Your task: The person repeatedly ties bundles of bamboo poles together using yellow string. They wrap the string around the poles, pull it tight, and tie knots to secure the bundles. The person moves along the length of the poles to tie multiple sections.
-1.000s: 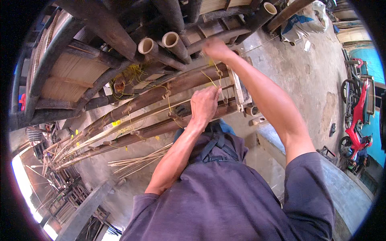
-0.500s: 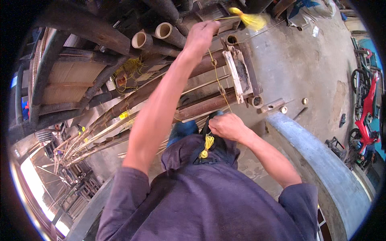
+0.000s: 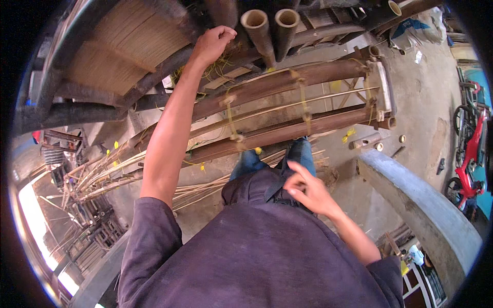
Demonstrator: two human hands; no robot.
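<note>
My left hand (image 3: 213, 45) is raised at the far left, thumb and fingers drawn together. Whatever it may hold is too small to make out. Below it hangs a tangle of yellow twine (image 3: 220, 68) beside dark bamboo. My right hand (image 3: 310, 192) is in front of my waist, slightly blurred, with its forefinger stretched out, thumb apart and nothing visible in it. Ahead of my legs lies a long bamboo frame (image 3: 267, 137) of brown poles, bound at several points with yellow twine lashings (image 3: 304, 97). A small yellow bundle (image 3: 349, 134) shows beyond the frame's right end.
Two upright bamboo tubes (image 3: 255, 38) stand at the far side, by a woven panel (image 3: 115, 51). Thin bamboo strips (image 3: 200, 192) lie to my left. A concrete ledge (image 3: 416, 190) runs along my right, with a red motorbike (image 3: 470, 143) beyond. Short bamboo cuttings (image 3: 365, 141) lie on the floor.
My left hand has moved left, and the yellow twine bundle no longer shows at it. My right hand has let go of the strand and spread its fingers. The view has shifted.
</note>
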